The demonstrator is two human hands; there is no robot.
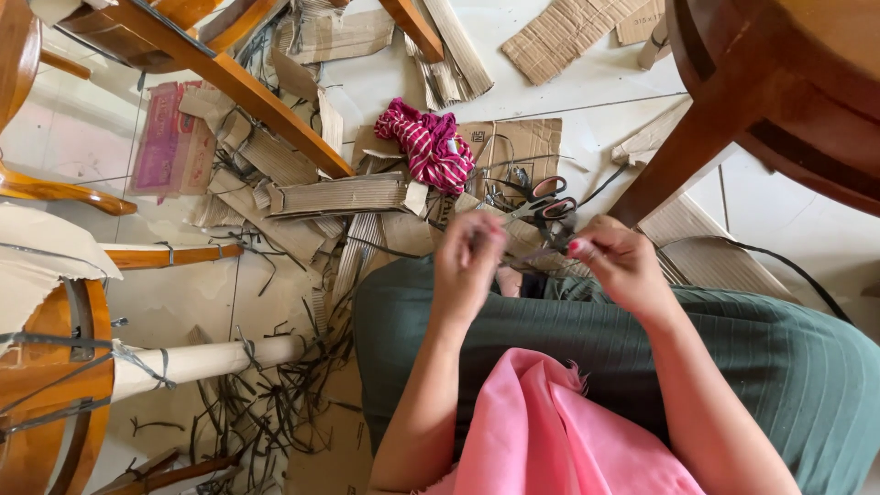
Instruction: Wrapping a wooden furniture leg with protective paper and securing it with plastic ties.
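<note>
We hold our left hand point(467, 261) and right hand point(623, 266) together over our lap, fingers pinched, seemingly on a thin dark strip point(541, 259) running crosswise between them, though blur hides it. Scissors point(543, 203) lie on the floor just beyond, nearer the right hand, beside a striped cloth point(429, 145).

I see both my bare forearms reaching forward from the bottom of the view, drawing closer toward the hands. My left hand point(467, 261) is blurred, its back toward me, fingers curled inward and bunched at the tips. My right hand point(621, 261) sits just beside it, apart from it, thumb and forefinger pinched together, painted nails showing, the other fingers curled loosely behind the pinch.
</note>
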